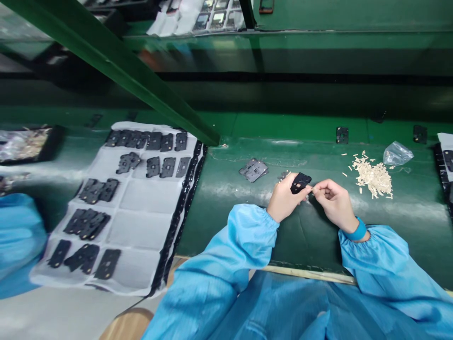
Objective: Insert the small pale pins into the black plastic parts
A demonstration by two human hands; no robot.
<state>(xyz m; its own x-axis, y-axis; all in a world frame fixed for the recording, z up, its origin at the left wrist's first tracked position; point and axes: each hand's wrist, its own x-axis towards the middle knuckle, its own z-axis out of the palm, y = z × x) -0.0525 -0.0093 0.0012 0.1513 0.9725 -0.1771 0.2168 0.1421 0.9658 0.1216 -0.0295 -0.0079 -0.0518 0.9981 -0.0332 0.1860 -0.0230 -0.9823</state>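
Observation:
My left hand (286, 197) is closed on a small black plastic part (300, 183), tilted up above the green mat. Close to its right edge, my right hand (334, 200) pinches with thumb and forefinger; a tiny pale piece seems to be between the fingertips, too small to make out well. A few dark grey plates (254, 170) lie overlapped left of my hands. To the right is a heap of small cream-coloured strips (374, 177), with a few strays beside it.
A clear plastic bag (398, 154) lies behind the heap. Single black parts (342, 135) sit farther back. On the left, a white sectioned tray (141, 219) holds several black parts. A green post (148, 80) slants across the bench. A co-worker's blue sleeve (19, 243) is at far left.

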